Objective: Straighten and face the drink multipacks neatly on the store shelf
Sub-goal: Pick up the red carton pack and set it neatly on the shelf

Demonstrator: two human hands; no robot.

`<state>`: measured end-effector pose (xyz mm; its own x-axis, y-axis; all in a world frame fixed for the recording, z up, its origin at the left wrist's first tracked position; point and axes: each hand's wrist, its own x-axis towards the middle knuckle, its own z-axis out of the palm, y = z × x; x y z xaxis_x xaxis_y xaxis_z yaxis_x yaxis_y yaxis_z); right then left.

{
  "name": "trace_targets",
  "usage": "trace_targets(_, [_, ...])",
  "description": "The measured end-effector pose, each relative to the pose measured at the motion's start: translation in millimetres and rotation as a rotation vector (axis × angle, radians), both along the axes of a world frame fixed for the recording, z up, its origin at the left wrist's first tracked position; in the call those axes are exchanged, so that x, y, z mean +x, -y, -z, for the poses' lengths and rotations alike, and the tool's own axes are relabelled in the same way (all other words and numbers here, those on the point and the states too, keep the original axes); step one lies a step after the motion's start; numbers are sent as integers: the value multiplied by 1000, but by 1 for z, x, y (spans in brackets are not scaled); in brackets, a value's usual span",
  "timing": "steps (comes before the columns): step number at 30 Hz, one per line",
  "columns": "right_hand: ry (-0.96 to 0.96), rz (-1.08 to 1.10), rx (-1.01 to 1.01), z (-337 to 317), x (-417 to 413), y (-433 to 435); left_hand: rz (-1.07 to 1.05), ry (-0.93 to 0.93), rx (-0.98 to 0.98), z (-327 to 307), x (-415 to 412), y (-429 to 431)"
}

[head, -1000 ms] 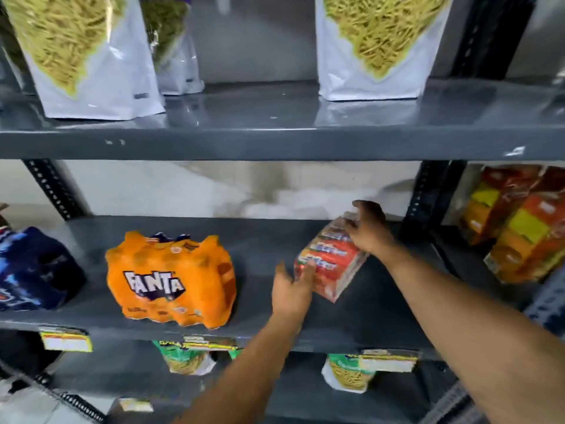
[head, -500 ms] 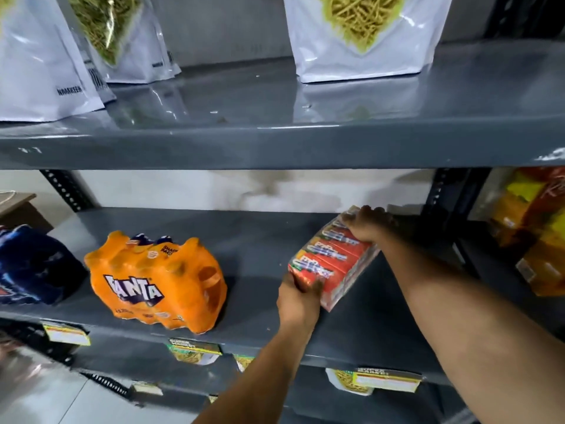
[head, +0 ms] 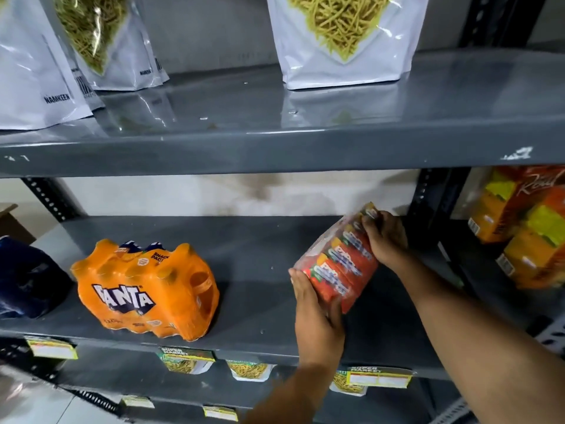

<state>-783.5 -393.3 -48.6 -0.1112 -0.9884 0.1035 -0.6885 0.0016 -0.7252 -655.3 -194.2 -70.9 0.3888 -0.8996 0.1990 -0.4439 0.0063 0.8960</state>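
A shrink-wrapped red multipack of juice cartons [head: 339, 267] sits skewed on the right part of the grey middle shelf [head: 253, 301]. My left hand [head: 318, 313] grips its near end from below. My right hand [head: 383, 238] clasps its far end near the black upright. An orange Fanta multipack [head: 143, 289] stands to the left, label facing outward and turned slightly. A dark blue multipack [head: 27, 283] lies at the far left edge, partly cut off.
White pouches of yellow snack sticks [head: 345, 38] stand on the upper shelf [head: 275, 142]. Orange and yellow juice cartons [head: 532, 237] fill the neighbouring bay behind a black upright [head: 428, 197]. Price tags [head: 379, 377] hang on the shelf's front edge, with snack packs below.
My left hand went from touching the red multipack's side to gripping its near end. The right hand slid onto its far end, and the pack has tilted and shifted slightly.
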Motion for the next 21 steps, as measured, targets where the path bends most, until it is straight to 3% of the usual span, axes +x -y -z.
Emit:
trace_targets(6, [549, 103, 141, 6, -35, -21, 137, 229, -130, 26, -31, -21])
trace_targets(12, [790, 127, 165, 9, -50, -29, 143, 216, -184, 33, -50, -32])
trace_targets(17, [844, 72, 140, -15, -50, -22, 141, 54, -186, 19, -58, -36])
trace_targets(21, [662, -3, 129, -19, -46, -23, 127, -71, -126, 4, -63, -37])
